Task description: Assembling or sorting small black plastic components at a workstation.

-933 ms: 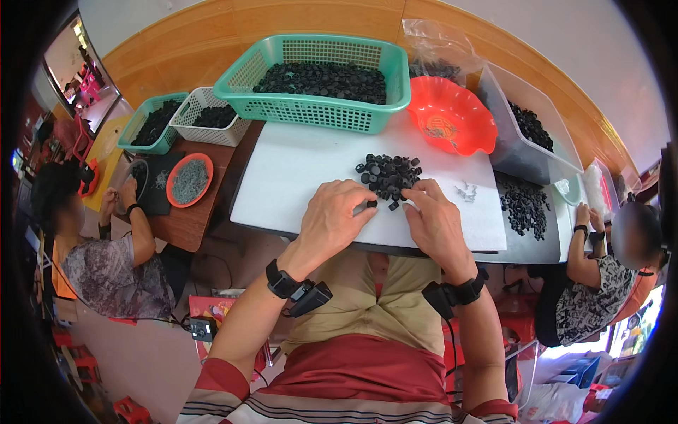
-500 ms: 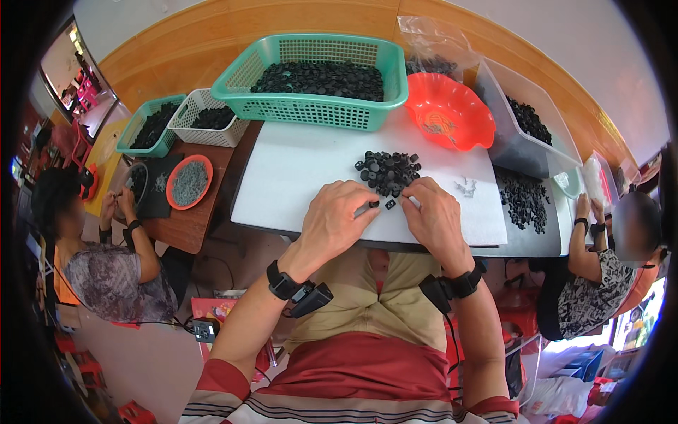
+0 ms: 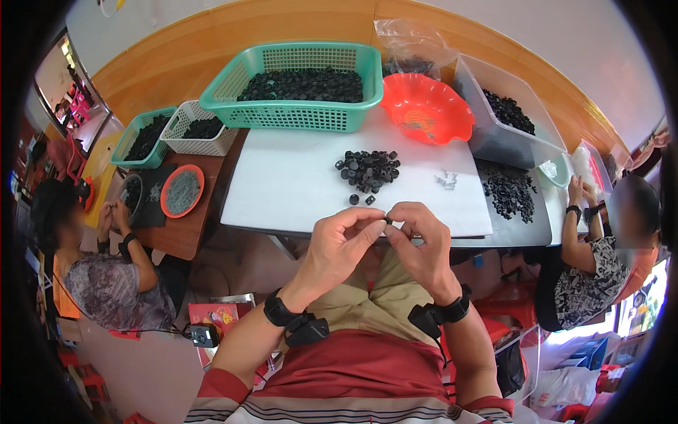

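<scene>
Now the left hand [image 3: 336, 249] and right hand [image 3: 425, 246] are pinching a small black plastic-looking piece [image 3: 388, 220] between them, by the white flat sheet's [image 3: 282, 180] near edge. They are hiding its long axis.

Black parts [image 3: 367, 171], white sheet [image 3: 282, 184], red bowl [image 3: 429, 106]

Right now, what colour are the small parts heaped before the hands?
The small parts are black, clearest in the head view.

Red bowl [image 3: 452, 116]: glossy plastic. White sheet [image 3: 282, 184]: matt, smooth. Green basket [image 3: 296, 116]: smooth plastic. Black pieces [image 3: 367, 172]: plastic-looking.
</scene>
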Motion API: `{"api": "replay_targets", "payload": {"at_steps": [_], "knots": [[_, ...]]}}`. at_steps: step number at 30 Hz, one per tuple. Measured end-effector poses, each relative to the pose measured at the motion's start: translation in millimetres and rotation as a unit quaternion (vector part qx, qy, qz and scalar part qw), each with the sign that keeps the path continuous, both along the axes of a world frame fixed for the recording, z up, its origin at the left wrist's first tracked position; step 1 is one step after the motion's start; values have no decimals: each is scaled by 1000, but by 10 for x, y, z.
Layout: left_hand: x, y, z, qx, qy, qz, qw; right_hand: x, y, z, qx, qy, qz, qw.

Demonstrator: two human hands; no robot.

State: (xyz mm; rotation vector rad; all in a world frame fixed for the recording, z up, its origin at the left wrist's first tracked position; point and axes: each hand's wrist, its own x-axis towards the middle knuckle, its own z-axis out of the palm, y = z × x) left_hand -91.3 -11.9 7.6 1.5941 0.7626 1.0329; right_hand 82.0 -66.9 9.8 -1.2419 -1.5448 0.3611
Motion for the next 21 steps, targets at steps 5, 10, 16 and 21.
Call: {"api": "replay_targets", "payload": {"at_steps": [5,10,16,21], "knots": [[64,-23,9,-274,-183,-158,931,62,-126,-18,53,35,20,998],[128,-81,-7,-354,-250,-192,880,130,-218,15,62,34,58,996],[183,-87,-59,-343,-235,-173,893,554,-156,83,-11,-43,-26,999],[234,-100,-47,-313,-197,-159,915,1141,134,87,-57,-211,-132,967]]}}
